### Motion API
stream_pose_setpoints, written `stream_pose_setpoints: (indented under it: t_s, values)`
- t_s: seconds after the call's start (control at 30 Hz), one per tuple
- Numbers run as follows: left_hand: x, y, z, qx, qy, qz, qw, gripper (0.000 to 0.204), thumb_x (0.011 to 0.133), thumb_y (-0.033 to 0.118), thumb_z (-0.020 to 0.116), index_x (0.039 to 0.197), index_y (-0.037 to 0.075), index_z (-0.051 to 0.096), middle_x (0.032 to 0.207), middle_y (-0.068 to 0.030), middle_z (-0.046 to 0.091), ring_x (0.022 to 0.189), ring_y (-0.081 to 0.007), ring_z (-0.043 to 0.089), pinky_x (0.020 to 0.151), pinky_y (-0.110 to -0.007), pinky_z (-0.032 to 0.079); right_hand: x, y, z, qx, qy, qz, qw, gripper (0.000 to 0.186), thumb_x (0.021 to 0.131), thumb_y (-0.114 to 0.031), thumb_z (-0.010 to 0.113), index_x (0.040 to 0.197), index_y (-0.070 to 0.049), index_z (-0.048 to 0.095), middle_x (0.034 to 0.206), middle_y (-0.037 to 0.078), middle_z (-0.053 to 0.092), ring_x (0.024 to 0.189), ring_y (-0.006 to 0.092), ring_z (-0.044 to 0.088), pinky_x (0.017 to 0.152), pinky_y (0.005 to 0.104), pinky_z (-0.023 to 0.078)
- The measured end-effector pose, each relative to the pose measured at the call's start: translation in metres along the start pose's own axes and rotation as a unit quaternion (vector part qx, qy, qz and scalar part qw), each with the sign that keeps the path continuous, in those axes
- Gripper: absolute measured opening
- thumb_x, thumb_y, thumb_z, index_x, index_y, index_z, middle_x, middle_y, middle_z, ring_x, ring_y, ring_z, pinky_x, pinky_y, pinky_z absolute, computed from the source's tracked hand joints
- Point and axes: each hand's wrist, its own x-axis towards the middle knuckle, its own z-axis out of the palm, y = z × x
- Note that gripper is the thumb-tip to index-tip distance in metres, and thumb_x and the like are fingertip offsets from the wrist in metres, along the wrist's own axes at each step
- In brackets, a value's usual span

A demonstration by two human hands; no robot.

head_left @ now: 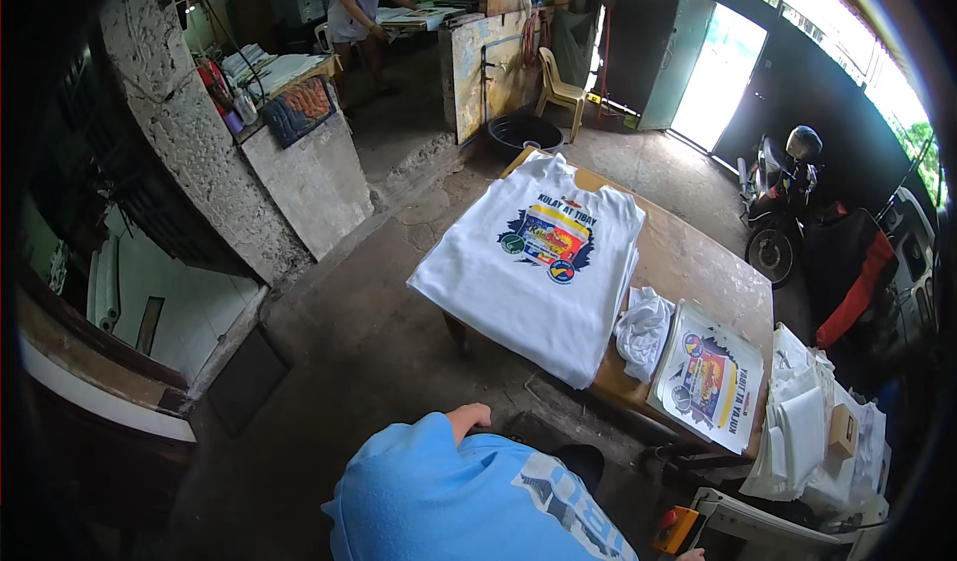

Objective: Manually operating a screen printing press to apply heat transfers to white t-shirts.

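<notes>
Left hand (480,416) extends beyond a blue shirt (429,486), fingers apparently curled, though whether they hold anything cannot be told; the right hand (690,555) barely enters at the lower edge, just beside an orange box (678,529) with a red button, its grip impossible to make out. Next to the box stands a pale plastic frame (748,513). Past the left hand, white printed shirts (533,262) lie flat in a pile on a brown worktop (688,242). Beside them on the worktop rest a crumpled white cloth (644,334) and a neat stack of printed pieces (708,377). Off its right end are white bags (793,426) and a small brown carton (843,431). Farther out are a black tub (523,138), a beige chair (563,93), a motorcycle (773,247) and a co-worker (351,8) in a sleeveless top.
</notes>
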Motion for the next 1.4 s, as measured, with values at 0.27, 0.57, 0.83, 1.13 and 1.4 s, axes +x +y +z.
stream_pose_setpoints:
  t_s: [0.27,0.57,0.83,1.13,1.4]
  values:
    - [0.021,0.016,-0.002,-0.018,0.022,0.047,0.998,0.033,0.071,0.023,0.054,0.095,0.003,0.062,0.098,-0.0161,0.061,0.088,-0.0278,0.060,0.074,-0.038,0.048,-0.006,0.004,0.005,0.001,-0.018,0.016,1.000,0.044,0.075,-0.036,0.039,0.077,-0.001,0.067,0.081,0.021,0.063,0.076,0.0364,0.061,0.068,0.0465,0.048]
    - [0.039,0.039,-0.012,0.027,-0.001,0.091,0.996,0.028,0.072,0.024,0.053,0.083,0.001,0.065,0.081,-0.0152,0.064,0.074,-0.0253,0.063,0.064,-0.037,0.048,0.007,0.030,0.015,-0.046,-0.025,0.032,0.998,0.037,0.078,-0.030,0.042,0.088,-0.003,0.064,0.082,0.020,0.063,0.073,0.0344,0.060,0.064,0.0433,0.047]
    - [0.034,0.047,-0.016,0.035,-0.007,0.111,0.993,0.024,0.072,0.023,0.053,0.069,0.002,0.064,0.068,-0.0131,0.063,0.063,-0.0233,0.062,0.060,-0.035,0.048,0.019,0.040,0.035,-0.029,-0.007,0.039,0.999,0.040,0.079,-0.030,0.038,0.082,0.001,0.064,0.083,0.022,0.062,0.078,0.0382,0.059,0.069,0.0461,0.047]
    - [0.028,0.061,-0.018,0.045,-0.057,0.105,0.992,0.028,0.074,0.021,0.053,0.094,0.004,0.063,0.081,-0.0127,0.064,0.070,-0.0212,0.061,0.065,-0.033,0.048,0.018,0.040,0.034,-0.031,-0.002,0.038,0.999,0.039,0.081,-0.028,0.038,0.078,0.000,0.065,0.079,0.017,0.063,0.073,0.0340,0.061,0.063,0.0434,0.049]
    - [0.031,0.060,-0.015,0.056,-0.069,0.108,0.990,0.026,0.075,0.023,0.052,0.087,0.003,0.064,0.079,-0.0131,0.064,0.069,-0.0238,0.062,0.064,-0.036,0.048,0.022,0.044,0.038,-0.041,-0.003,0.039,0.998,0.038,0.081,-0.027,0.038,0.077,0.000,0.065,0.079,0.017,0.064,0.072,0.0333,0.061,0.061,0.0422,0.049]
